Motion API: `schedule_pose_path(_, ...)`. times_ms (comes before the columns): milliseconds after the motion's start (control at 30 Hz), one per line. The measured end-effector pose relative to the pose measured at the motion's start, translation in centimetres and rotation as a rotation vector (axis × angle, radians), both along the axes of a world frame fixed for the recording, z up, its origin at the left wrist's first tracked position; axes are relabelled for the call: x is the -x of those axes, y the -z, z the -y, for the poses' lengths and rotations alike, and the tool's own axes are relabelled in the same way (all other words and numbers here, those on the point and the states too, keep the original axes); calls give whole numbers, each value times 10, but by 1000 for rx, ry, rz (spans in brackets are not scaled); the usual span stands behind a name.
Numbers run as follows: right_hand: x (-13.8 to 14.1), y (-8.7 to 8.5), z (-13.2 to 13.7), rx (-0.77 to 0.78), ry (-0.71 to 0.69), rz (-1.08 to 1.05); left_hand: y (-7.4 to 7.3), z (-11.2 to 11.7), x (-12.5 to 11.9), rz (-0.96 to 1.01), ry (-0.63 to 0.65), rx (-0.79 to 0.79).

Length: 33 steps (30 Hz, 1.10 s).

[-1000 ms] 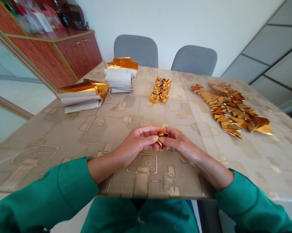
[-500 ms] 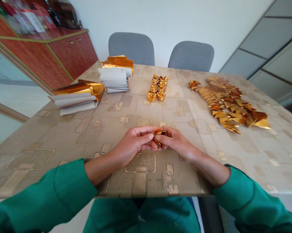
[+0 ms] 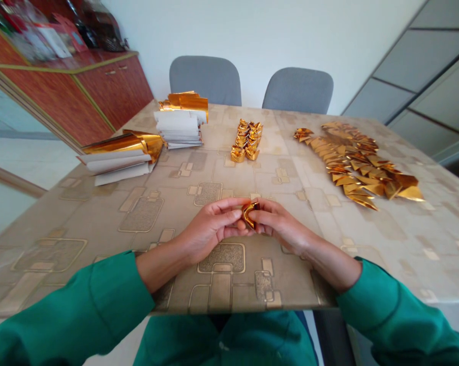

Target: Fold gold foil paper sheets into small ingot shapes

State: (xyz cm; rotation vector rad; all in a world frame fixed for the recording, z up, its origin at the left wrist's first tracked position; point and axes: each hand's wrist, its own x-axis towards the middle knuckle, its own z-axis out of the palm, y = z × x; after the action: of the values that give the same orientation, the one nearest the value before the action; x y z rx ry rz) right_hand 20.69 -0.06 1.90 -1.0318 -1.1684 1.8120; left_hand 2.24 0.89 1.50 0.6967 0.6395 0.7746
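Between my two hands, over the near middle of the table, is a small folded gold foil paper ingot (image 3: 248,215). My left hand (image 3: 219,221) grips its left side with thumb and fingers. My right hand (image 3: 277,221) pinches it from the right, the thumb pressed on its front. A curved fold shows between the thumbs; the rest lies behind my fingers. Farther back stand two short rows of finished gold paper ingots (image 3: 246,140). To the right spreads a heap of flat, pointed gold paper folds (image 3: 361,162).
At the left lie a stack of white-backed gold paper sheets (image 3: 179,128) and a second, slanted stack (image 3: 118,163). The patterned tablecloth (image 3: 141,213) covers the table. Two grey chairs (image 3: 205,79) stand at the far edge, and a red wooden cabinet (image 3: 111,91) is beyond the left corner.
The foil piece has opened wider, so a rounded gold curve now shows between my thumbs. My right thumb has shifted slightly right. The view has tilted a little.
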Motion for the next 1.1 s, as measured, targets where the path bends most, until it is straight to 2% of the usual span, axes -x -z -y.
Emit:
schedule_pose_path(100, 1, 3, 0, -15, 30, 26, 0, 1, 0, -52, -8, -14)
schedule_pose_path(233, -2, 2, -1, 19, 16, -75, 0, -3, -1, -21, -58, 11)
schedule_pose_path(300, -3, 0, -2, -57, 23, -67, 0, -6, -1, 22, -111, 37)
schedule_pose_path(433, -2, 1, -2, -326, 56, 43, 1, -7, -4, 66, -206, 43)
schedule_pose_path(533, 0, 6, -4, -439, 110, 98, 3, -5, -3, -7, -193, -66)
schedule_pose_path(700, -2, 5, -4, -553, 154, 243, 6, -5, 1, -390, -243, -473)
schedule_pose_path(800, -3, 2, -2, -559, 130, 293, 5, -7, 2, -478, -286, -633)
schedule_pose_path(900, -3, 3, -1, -570, 123, 313, 4, -7, 2, -498, -313, -689)
schedule_pose_path(1100, -2, 10, -2, -570, 144, 303, 5, -6, 1, -481, -290, -645)
